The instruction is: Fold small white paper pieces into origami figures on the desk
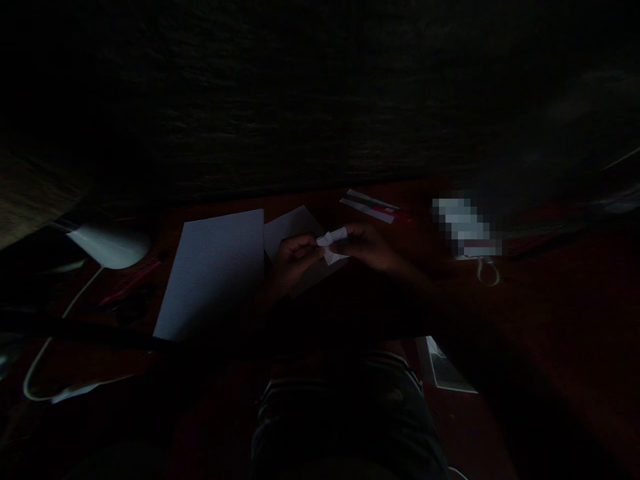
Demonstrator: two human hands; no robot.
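Shorts (345, 407) with striped hems lie nearest, dim, at 6 o'clock from the folded paper, from which all clock directions here are taken. At 9 o'clock, far left on the reddish worktop (324, 205), is a white lamp (117, 248), with a pale cord (75, 307) looping down from it toward 8. Just beside the lamp lies a thin red strip (131, 283). Next comes the large sheet (215, 267), flat, between 8 and 9 o'clock, then the small sheet (285, 230), slanted and partly covered by the hands.

Left hand (297, 261): its fingers are curled and pinch the 9 o'clock end of the folded paper (335, 239). The paper sits between the two hands, above the small sheet; whether it touches that sheet I cannot tell. Right hand (369, 247): its fingers pinch the 3 o'clock end, the thumb low across the front. One corner points down between the fingertips, toward 6.

Folding looks well under way: the paper is small, creased and layered. How many folds are left does not show.

A pale strip (356, 205) with a red pen-like thing (395, 213) lies at 2 o'clock, and a pixelated block (463, 223) at 3.
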